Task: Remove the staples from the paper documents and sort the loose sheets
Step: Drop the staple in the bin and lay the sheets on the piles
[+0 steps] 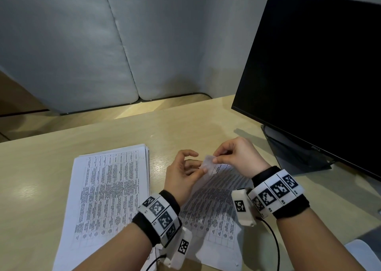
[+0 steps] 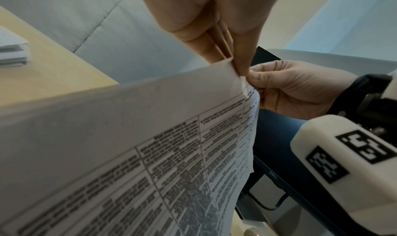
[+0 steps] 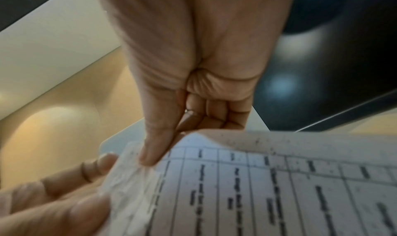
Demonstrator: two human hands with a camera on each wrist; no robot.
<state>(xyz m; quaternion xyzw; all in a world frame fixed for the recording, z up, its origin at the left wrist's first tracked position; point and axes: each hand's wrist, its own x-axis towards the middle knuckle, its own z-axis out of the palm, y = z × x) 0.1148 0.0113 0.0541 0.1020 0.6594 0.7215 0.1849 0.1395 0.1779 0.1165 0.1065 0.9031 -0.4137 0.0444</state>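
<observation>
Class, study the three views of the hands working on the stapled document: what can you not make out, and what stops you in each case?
- Staple: no view shows it; the left hand and right hand cover the pinched corner.
- Printed text on the document: blurred in both wrist views, too small in the head view.
- Paper stack: lower part hidden by the left forearm, cut off by the bottom edge in the head view.
- Monitor: cut off at right.
</observation>
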